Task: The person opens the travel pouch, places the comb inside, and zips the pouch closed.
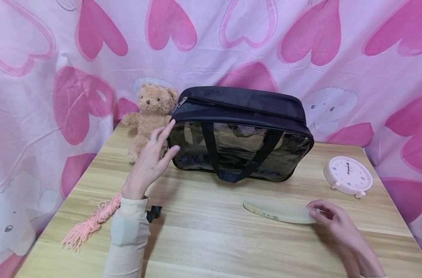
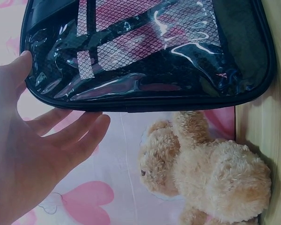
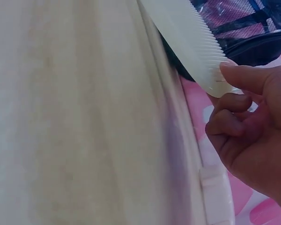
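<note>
A black bag with clear sides (image 1: 245, 154) stands upright at the back of the table, its strap hanging down the front. My left hand (image 1: 149, 162) is at the bag's left end, fingers extended; in the left wrist view the hand (image 2: 42, 145) lies along the edge of the bag (image 2: 150, 89), thumb on one side and fingers on the other. My right hand (image 1: 339, 227) pinches the right end of a pale comb (image 1: 280, 212) in front of the bag. The right wrist view shows thumb and fingers of that hand (image 3: 257, 112) on the comb's end (image 3: 187, 42).
A teddy bear (image 1: 153, 112) sits left of the bag. Pink yarn (image 1: 96, 222) lies at the left, with a small black object (image 1: 154, 213) by my left sleeve. On the right stands a pink clock (image 1: 348, 175). A heart-patterned cloth (image 1: 204, 65) hangs behind the table.
</note>
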Motion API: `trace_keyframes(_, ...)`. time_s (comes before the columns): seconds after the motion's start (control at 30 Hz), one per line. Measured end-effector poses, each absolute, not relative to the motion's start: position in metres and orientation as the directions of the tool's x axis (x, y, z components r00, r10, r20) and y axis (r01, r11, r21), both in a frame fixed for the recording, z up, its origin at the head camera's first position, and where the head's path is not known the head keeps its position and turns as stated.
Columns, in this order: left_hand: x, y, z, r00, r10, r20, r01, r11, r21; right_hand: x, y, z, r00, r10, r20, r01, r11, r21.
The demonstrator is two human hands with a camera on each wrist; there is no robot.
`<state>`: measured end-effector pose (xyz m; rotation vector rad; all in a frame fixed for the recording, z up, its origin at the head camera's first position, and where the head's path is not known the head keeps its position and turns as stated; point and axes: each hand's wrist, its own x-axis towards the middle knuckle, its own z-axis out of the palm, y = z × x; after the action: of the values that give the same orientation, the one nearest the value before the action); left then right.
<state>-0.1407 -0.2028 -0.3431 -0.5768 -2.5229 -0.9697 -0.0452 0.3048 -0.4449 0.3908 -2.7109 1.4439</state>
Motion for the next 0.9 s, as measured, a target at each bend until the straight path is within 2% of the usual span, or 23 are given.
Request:
trace_keyframes(0.27, -0.139, -0.204, -0.343, -0.847, 0.244, 0.472, 0.499, 0.673, 0.546, -0.041, 0.299, -0.4, -0.976, -0.093, 0.2, -0.218, 0.513, -0.83)
trace_keyframes(0.5, -0.14, -0.203, -0.343, -0.846, 0.251, 0.47, 0.504, 0.664, 0.553, -0.038, 0.304, -0.355, -0.962, -0.065, 0.265, -0.272, 0.28, -0.92)
trace_keyframes(0.6, -0.141, -0.203, -0.344, -0.843, 0.251, 0.477, 0.509, 0.66, 0.552, -0.037, 0.304, -0.34, -0.957, -0.051, 0.287, -0.291, 0.219, -0.931)
trace_keyframes(0.77, -0.14, -0.203, -0.343, -0.842, 0.249, 0.479, 0.507, 0.667, 0.545, -0.037, 0.302, -0.323, -0.95, -0.031, 0.31, -0.311, 0.141, -0.94)
trace_keyframes(0.9, -0.139, -0.203, -0.343, -0.849, 0.243, 0.469, 0.496, 0.675, 0.547, -0.043, 0.301, -0.317, -0.936, -0.031, 0.35, -0.351, 0.029, -0.936)
